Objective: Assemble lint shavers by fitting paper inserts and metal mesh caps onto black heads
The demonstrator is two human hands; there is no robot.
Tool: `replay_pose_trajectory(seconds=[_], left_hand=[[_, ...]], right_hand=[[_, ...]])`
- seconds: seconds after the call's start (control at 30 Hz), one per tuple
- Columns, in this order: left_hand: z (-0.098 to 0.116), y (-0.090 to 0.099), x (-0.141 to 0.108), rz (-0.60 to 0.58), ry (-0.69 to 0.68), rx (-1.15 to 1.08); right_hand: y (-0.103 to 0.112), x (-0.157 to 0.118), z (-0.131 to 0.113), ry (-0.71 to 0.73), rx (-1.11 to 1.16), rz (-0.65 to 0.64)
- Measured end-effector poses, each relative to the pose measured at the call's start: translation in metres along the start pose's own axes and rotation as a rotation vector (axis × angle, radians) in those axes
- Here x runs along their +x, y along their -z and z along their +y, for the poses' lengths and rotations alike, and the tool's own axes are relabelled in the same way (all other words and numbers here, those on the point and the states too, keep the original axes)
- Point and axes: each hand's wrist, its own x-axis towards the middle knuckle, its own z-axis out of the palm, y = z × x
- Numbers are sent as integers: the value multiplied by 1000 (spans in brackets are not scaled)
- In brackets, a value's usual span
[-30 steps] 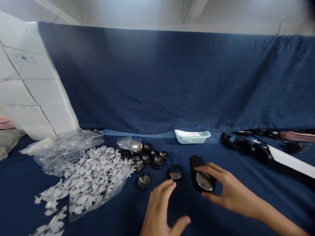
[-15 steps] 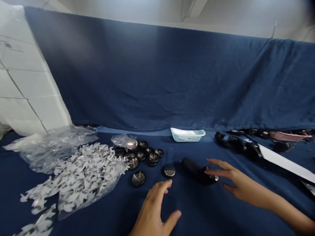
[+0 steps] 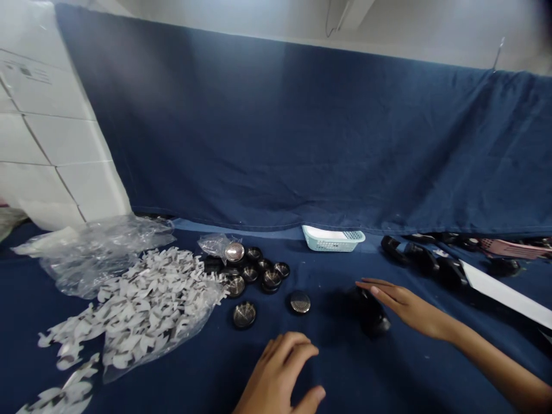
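Right hand (image 3: 409,305) open, fingers extended, empty, just over a black moulded casing (image 3: 373,316); left hand (image 3: 276,368) loosely curled, empty.
Two black-rimmed steel discs (image 3: 298,302) sit apart from the disc cluster (image 3: 271,280), within reach on the navy cloth (image 3: 353,368).

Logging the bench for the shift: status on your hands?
Left hand open, empty, near metal-topped disc; right hand open over black case; white cutouts off left.

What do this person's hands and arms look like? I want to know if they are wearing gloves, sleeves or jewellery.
Both hands are bare: the left hand and the right hand have no gloves, and the fingers show no rings. The right forearm is also bare, with no sleeve, watch or bracelet in view.
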Motion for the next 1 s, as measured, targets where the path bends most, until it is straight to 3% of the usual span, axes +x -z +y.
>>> replay_pose_trajectory(seconds=[0.13, 0.3, 0.63, 0.87, 1.0], left_hand=[[1, 1, 2, -53, 36, -1], [0, 1, 3, -72, 58, 8], [-9, -7, 2, -67, -55, 101], [-6, -8, 1, -75, -62, 130], [-3, -5, 2, -60, -76, 142]], right_hand=[[-8, 15, -24, 110, -19, -93], [-17, 32, -32, 158, -109, -101], [-11, 16, -5, 7, -221, -80], [-21, 18, 16, 21, -173, -34], [-14, 17, 25, 49, -156, -41]])
